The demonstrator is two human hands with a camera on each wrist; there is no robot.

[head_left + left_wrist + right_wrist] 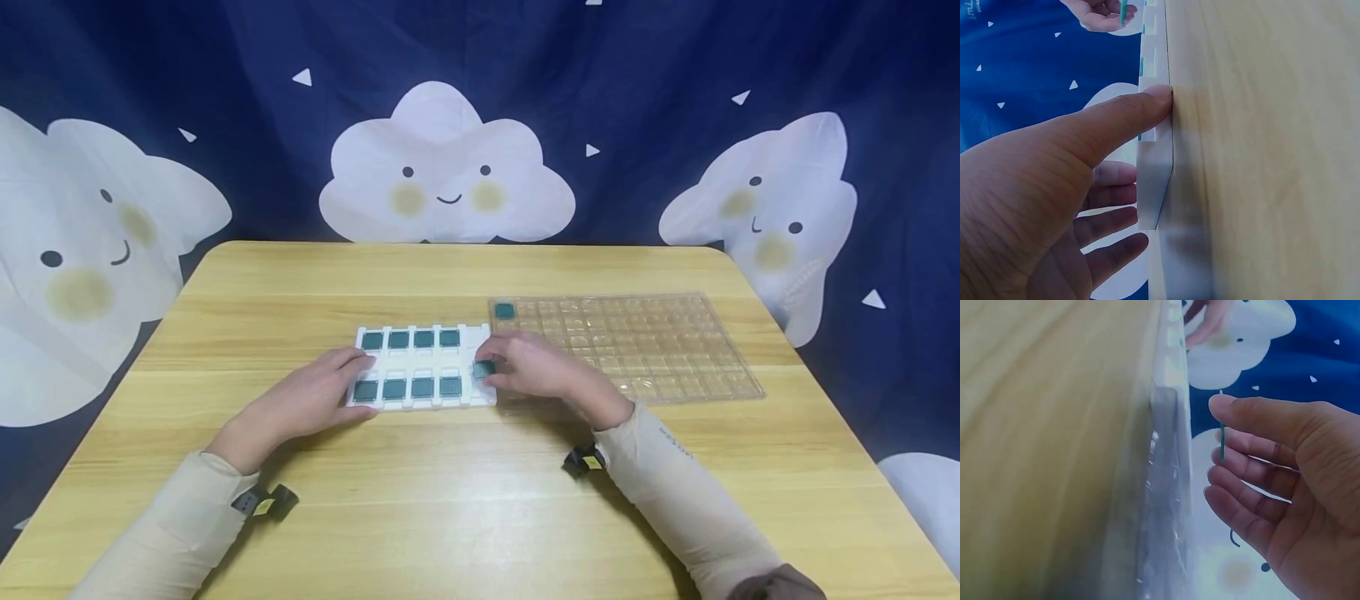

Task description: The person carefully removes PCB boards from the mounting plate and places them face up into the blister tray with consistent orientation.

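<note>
A white tray (390, 365) lies on the table with several small green circuit boards (423, 339) set in two rows. My left hand (318, 392) holds the tray's left end, its thumb (1141, 107) against the near side and the fingers around the end. Over the tray's right end, my right hand (528, 364) pinches one green circuit board (483, 368) between thumb and fingers. In the right wrist view that board (1222, 440) appears edge-on, as a thin green strip held above the tray.
To the right lies a clear plastic tray (645, 346) with many pockets; one green board (504, 311) sits in its far left corner. The wooden table (465, 500) ends at a dark blue curtain (622, 67) printed with clouds.
</note>
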